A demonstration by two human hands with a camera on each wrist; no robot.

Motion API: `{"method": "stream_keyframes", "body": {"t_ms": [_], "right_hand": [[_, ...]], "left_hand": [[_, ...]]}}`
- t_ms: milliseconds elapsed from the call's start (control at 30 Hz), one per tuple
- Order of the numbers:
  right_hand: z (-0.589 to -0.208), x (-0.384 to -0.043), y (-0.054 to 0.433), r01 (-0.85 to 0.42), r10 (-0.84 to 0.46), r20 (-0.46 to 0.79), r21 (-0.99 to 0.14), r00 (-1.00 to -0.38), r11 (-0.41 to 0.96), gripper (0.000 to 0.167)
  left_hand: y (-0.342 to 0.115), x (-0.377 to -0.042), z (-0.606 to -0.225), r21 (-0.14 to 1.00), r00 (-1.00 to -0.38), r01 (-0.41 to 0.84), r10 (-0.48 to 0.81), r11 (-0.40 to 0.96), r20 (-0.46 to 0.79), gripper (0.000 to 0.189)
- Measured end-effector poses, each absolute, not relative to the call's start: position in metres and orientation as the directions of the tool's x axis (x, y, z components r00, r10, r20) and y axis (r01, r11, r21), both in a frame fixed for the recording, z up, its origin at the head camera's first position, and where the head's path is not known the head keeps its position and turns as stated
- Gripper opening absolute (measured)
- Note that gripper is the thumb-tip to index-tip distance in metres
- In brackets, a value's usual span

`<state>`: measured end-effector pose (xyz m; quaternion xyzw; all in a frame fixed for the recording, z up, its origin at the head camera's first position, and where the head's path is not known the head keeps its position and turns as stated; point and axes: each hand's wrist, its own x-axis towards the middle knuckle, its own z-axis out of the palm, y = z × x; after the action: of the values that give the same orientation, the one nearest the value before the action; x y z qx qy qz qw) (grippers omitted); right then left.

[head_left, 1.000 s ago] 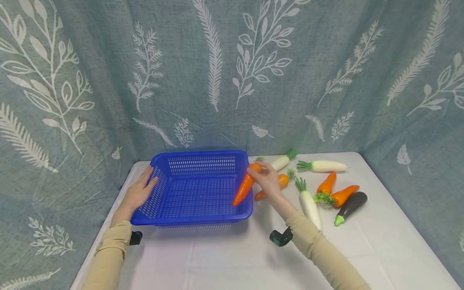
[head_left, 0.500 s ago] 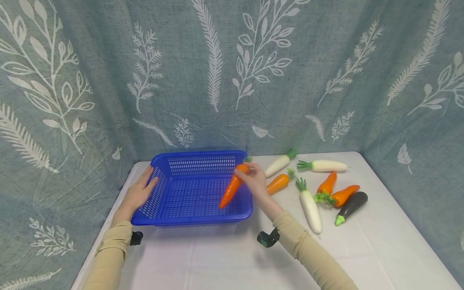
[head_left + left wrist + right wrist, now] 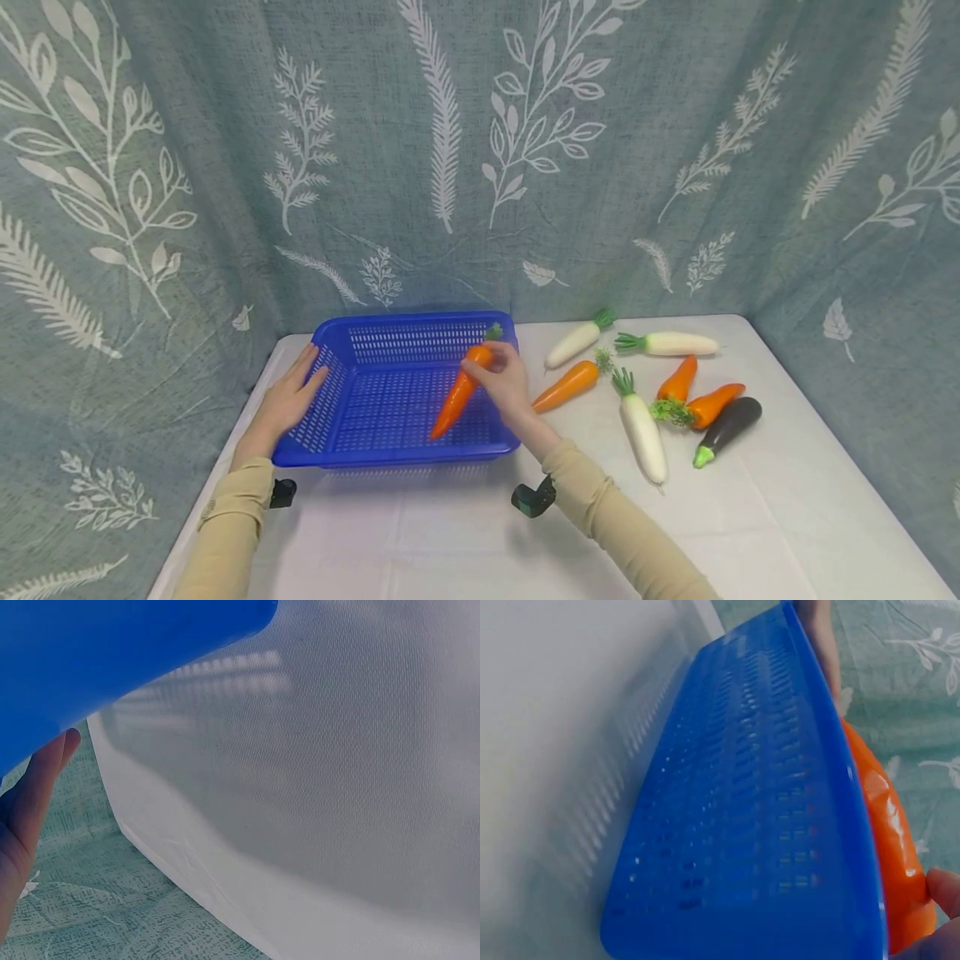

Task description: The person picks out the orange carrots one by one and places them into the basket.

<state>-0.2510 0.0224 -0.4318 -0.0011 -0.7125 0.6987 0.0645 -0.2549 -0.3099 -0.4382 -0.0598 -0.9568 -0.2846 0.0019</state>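
Note:
My right hand pinches an orange carrot near its leafy top, over the right part of a blue plastic basket. The carrot slants, with its tip down to the left. In the right wrist view, thumb and fingertips show at the carrot beyond the basket wall. My left hand lies along the basket's left rim, fingers extended. Only part of that hand shows beside the blue wall in the left wrist view.
Right of the basket lie another carrot and three white radishes, one nearest the front. Farther right are two shorter orange carrots and an eggplant. A patterned curtain hangs behind the white table.
My right hand has carried the carrot leftward from the basket's right rim to farther over its inside. The other carrot on the table shows fully now. My left hand has stayed put.

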Motion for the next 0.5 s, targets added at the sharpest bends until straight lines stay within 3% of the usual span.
{"method": "stream_keyframes", "body": {"t_ms": [500], "right_hand": [[-0.45, -0.247, -0.001, -0.063, 0.12, 0.076, -0.992, -0.99, 0.109, 0.038]], "left_hand": [[-0.309, -0.253, -0.436, 0.547, -0.993, 0.111, 0.11, 0.83, 0.034, 0.065]]}}
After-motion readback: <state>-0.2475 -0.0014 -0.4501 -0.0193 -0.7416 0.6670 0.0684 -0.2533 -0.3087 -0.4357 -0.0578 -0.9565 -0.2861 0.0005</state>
